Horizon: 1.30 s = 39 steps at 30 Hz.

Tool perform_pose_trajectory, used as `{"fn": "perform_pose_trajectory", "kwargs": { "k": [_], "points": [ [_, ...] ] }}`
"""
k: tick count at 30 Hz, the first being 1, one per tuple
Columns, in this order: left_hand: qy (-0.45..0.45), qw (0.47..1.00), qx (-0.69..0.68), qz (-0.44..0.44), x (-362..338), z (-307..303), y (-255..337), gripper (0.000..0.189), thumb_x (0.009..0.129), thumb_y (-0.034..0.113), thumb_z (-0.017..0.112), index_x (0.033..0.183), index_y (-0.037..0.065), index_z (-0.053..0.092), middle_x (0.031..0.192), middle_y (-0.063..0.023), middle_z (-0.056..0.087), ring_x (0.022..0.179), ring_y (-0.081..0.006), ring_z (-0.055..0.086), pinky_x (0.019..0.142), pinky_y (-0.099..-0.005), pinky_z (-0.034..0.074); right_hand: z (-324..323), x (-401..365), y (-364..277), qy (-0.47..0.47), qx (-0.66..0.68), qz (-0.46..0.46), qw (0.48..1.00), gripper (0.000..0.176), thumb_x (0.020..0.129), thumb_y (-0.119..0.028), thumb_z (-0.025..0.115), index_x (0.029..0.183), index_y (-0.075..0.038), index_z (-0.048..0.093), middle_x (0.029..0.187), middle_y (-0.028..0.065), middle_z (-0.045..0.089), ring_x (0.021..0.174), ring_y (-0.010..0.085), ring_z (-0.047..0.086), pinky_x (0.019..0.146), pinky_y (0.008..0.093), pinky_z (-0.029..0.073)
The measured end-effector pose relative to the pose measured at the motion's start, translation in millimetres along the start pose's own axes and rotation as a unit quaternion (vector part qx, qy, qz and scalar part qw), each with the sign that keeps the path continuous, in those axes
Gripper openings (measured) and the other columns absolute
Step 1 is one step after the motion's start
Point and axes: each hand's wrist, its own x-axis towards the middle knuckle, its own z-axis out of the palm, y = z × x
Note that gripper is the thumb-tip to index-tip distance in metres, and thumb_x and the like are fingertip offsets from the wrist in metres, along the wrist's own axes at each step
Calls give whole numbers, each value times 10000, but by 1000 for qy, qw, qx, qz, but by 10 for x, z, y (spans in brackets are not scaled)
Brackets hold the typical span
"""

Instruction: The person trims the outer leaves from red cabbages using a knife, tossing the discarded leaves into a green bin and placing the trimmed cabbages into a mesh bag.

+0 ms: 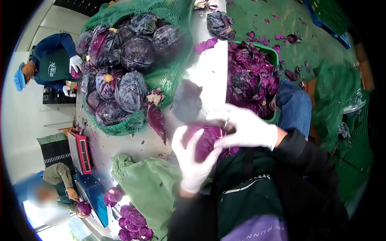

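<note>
A red cabbage (207, 140), bright purple, is in front of my body. My left hand (193, 156), in a white glove, wraps its spread fingers around the near left side of it. On the cabbage's right side is my gloved right hand (249, 127), fingers closed and slightly blurred; what they pinch is hidden. A dark outer leaf (187, 100) lies on the metal table (213, 76) just beyond. To the left, a green mesh sack (171, 80) spreads open around several dark-leaved cabbages (136, 52). A loose purple leaf (156, 122) rests beside them.
A green bin (275, 56) full of trimmed leaves stands right of the table. Green cloth (146, 188) and peeled cabbages (134, 223) lie at lower left, near a red-framed scale (80, 152). Two people work across the table. Leaf scraps litter the floor (257, 20).
</note>
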Motion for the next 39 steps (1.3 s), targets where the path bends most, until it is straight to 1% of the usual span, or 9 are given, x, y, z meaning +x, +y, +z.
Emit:
{"fn": "perform_pose_trajectory", "kwargs": {
  "k": [11, 12, 14, 18, 22, 24, 30, 34, 39],
  "points": [
    [-46, 996, 20, 70, -22, -81, 44, 807, 634, 238, 906, 1331, 73, 535, 1401, -173, 438, 1317, -386, 425, 1107, -486, 363, 48, 87, 471, 199, -81, 80, 973, 115, 830, -120, 650, 911, -42, 674, 745, 158, 627, 615, 221, 638, 607, 327, 506],
    [-53, 995, 45, 73, -60, -89, 62, 800, 623, 244, 909, 1320, 88, 549, 1403, -174, 434, 1318, -396, 415, 1100, -489, 369, -8, 172, 712, 243, -53, 9, 969, 125, 841, -106, 643, 937, -27, 657, 721, 126, 638, 560, 184, 604, 547, 295, 478],
    [-64, 993, 69, 68, -112, -135, 71, 797, 627, 251, 908, 1323, 97, 553, 1396, -172, 415, 1307, -392, 416, 1097, -485, 373, -234, 335, 869, 294, 212, 183, 914, 169, 884, -123, 649, 1010, -14, 621, 717, 61, 636, 535, 113, 556, 494, 237, 427],
    [-40, 998, 37, -23, -169, -234, -27, 854, 627, 281, 920, 1369, 99, 539, 1373, -164, 375, 1281, -375, 425, 1095, -472, 377, -275, 198, 266, 243, 152, 166, 943, 522, 905, -153, 721, 1365, 5, 532, 734, -31, 573, 568, 41, 500, 521, 201, 399],
    [-42, 997, 50, -49, -192, -251, -81, 895, 599, 308, 938, 1376, 102, 545, 1345, -151, 357, 1259, -343, 428, 1098, -464, 372, 139, -144, -244, -2, -5, 145, 989, 582, 829, -355, 795, 1305, -76, 613, 700, 66, 622, 579, 92, 556, 584, 268, 498],
    [-51, 994, 92, -18, -183, -241, -23, 880, 604, 301, 936, 1370, 104, 550, 1335, -148, 359, 1256, -336, 428, 1101, -459, 368, 381, -176, -113, 53, -68, 51, 995, 450, 859, -307, 746, 1233, -76, 650, 705, 102, 639, 565, 171, 615, 589, 296, 521],
    [8, 976, -138, -171, -334, -184, -374, 710, 787, 164, 751, 1428, 68, 461, 1418, -107, 449, 1279, -244, 477, 1094, -402, 403, 202, -145, 224, 138, -52, 110, 983, 193, 839, -108, 643, 1003, -6, 644, 716, 125, 658, 553, 154, 631, 564, 302, 513],
    [55, 907, -288, -302, -205, -234, -249, 582, 902, 196, 643, 1431, 58, 444, 1356, -89, 510, 1207, -216, 532, 1035, -383, 452, -304, 51, 418, 316, 186, 195, 910, 220, 886, -93, 640, 1087, -5, 626, 703, 12, 596, 508, 87, 510, 487, 247, 421],
    [117, 823, -428, -354, -83, -229, -313, 470, 1010, 316, 567, 1393, 64, 466, 1341, -98, 529, 1197, -228, 554, 1032, -389, 461, -507, 65, 158, 338, 69, 99, 933, 438, 926, -181, 698, 1324, -29, 601, 837, 3, 650, 666, 78, 573, 608, 225, 484]
  ]
}}
